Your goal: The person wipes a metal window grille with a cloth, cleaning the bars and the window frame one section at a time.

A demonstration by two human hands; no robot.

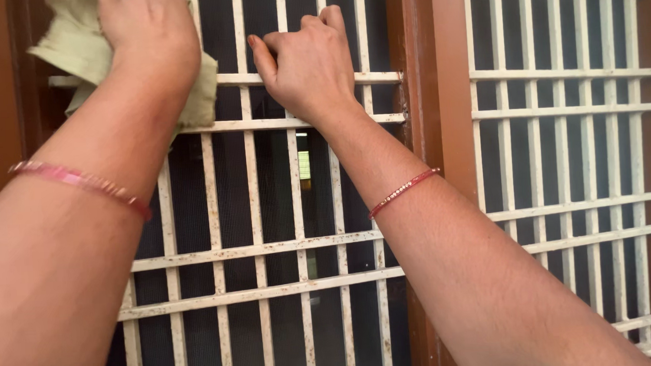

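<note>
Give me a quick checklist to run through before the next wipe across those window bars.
1. Cloth under the left hand, pressed on the bars: ok.
2. Right hand gripping a bar of the white grille for support: ok.
3. Bars free of dirt: not ok, brown specks show on the lower rails.
4. Cloth clean enough: cannot tell.
5. Brown frame beside the right hand wiped: cannot tell.

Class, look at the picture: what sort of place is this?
Probably a home window or doorway: white metal grille bars backed by dark insect mesh, set in a brown wooden frame.
</note>
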